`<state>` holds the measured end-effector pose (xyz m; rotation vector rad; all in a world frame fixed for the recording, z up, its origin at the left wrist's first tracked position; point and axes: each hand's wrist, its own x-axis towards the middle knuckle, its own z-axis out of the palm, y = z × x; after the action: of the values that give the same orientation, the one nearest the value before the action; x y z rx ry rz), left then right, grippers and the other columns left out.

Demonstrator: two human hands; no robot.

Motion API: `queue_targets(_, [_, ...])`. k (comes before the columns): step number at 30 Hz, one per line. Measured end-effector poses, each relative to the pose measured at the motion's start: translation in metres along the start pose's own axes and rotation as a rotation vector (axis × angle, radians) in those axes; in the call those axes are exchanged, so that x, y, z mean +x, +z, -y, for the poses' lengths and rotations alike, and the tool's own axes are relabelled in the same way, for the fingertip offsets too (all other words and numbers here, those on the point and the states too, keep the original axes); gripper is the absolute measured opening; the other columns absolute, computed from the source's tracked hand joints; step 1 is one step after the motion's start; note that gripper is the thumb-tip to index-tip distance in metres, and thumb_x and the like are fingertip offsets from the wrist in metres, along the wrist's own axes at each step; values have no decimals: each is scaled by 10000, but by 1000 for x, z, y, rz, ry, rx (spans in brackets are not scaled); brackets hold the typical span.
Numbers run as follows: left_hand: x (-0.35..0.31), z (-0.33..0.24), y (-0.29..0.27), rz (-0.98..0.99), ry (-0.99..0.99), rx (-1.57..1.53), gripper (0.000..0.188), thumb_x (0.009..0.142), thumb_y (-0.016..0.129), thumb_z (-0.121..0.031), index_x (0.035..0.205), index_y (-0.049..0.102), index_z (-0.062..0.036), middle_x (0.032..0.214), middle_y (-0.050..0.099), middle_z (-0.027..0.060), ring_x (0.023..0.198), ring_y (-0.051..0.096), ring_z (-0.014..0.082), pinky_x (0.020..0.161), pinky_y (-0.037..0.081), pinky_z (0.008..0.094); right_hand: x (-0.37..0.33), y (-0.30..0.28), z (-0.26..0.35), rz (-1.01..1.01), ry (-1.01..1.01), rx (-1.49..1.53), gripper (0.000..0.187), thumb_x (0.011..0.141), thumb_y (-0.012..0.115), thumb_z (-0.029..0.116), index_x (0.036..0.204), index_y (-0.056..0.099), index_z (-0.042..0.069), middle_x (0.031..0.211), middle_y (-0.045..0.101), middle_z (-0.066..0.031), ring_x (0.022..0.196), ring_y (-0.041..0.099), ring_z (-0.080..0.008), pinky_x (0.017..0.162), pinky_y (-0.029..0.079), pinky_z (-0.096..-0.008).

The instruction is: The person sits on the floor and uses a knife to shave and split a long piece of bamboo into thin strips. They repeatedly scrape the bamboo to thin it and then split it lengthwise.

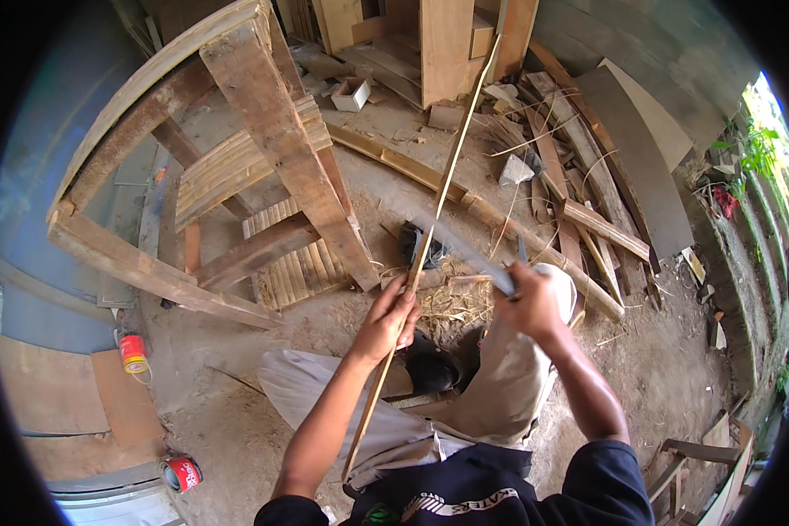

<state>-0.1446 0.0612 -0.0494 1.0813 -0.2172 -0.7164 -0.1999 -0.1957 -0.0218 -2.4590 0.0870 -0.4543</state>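
My left hand point(390, 320) is closed around a long, thin bamboo strip point(452, 162). The strip slants from beside my waist up to the far boards. In my right hand point(532, 305) is a knife point(472, 254), its blade blurred and pointing up and left toward the strip. Whether the blade touches the strip, I cannot tell. Between my bent legs lies a heap of pale shavings point(456, 304). A dark object point(414, 241) sits just past my left hand, partly hidden behind the strip.
To the left stands a wooden frame point(280, 149) with bamboo slats. A bamboo pole point(500, 219) crosses the ground ahead, beside piled boards point(587, 175) on the right. Two red cans point(132, 352) are at the left. A small white box point(351, 95) lies farther off.
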Motion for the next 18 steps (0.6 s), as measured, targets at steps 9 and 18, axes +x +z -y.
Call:
queue_targets(9, [-20, -2, 24, 27, -54, -149, 430, 1050, 337, -195, 1467, 351, -92, 770, 529, 77, 382, 459, 119, 332, 400, 239, -12, 40, 44, 217, -260, -52, 245, 693, 754, 155, 808, 571, 40, 599, 619, -143, 566, 646, -354, 547, 526, -440])
queue_targets(18, [-16, 1, 27, -33, 144, 124, 454, 1066, 374, -238, 1491, 317, -89, 705, 487, 56, 402, 436, 93, 361, 387, 222, 7, 33, 25, 164, -447, -164, 256, 622, 735, 111, 819, 580, 57, 650, 615, -93, 572, 624, -308, 546, 486, -421])
